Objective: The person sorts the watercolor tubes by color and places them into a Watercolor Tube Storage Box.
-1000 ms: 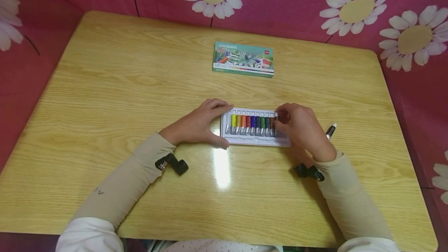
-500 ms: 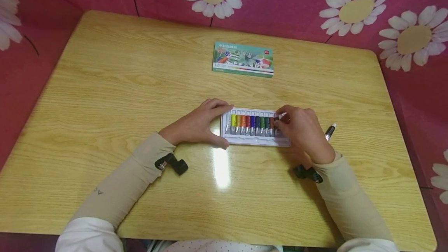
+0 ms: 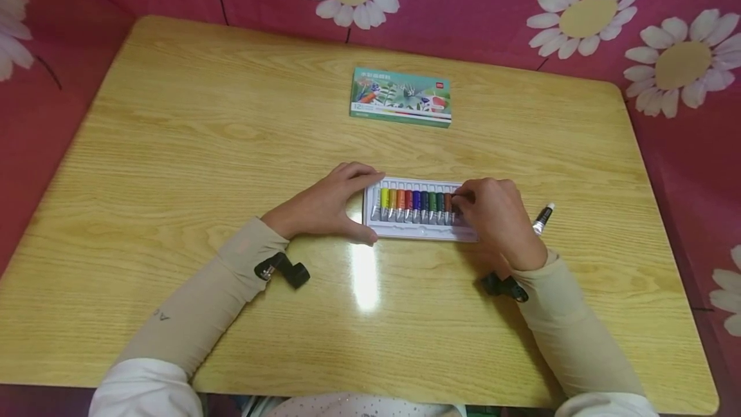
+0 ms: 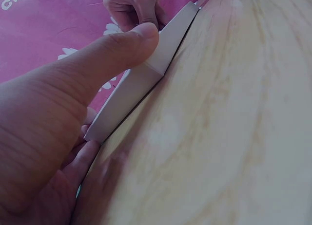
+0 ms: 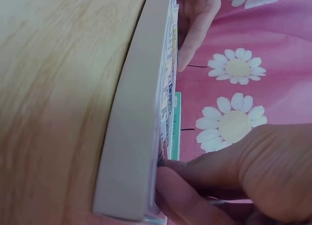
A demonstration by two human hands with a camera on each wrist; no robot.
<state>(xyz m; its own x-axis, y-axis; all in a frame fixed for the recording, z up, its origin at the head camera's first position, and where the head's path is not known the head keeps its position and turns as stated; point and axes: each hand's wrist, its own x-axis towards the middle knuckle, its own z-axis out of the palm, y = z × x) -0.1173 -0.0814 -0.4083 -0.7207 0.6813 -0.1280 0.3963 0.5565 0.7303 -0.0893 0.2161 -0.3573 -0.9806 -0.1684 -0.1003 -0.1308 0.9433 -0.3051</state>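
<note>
A white tray (image 3: 421, 232) of small paint tubes (image 3: 417, 204), set in a row from white through yellow, red, blue and green to brown, lies on the table. My left hand (image 3: 327, 204) grips its left end, thumb at the near edge and fingers at the far edge. Over the right end, my right hand (image 3: 499, 221) pinches a dark paint tube at its upper part, thumb and fingers together; most of that tube is hidden. In the right wrist view, the thumb and fingertips (image 5: 178, 186) are low against the tray wall (image 5: 134, 113).
A loose paint tube (image 3: 543, 219) with a black label and white cap lies right of my right hand. Farther back rests a green printed paint box (image 3: 401, 96). Pink flowered cloth (image 3: 463, 5) rises behind the wooden table (image 3: 231, 114).
My right hand has shifted slightly left and down, its fingers closer together over the dark tube at the tray's right end. My left hand keeps its hold on the tray.
</note>
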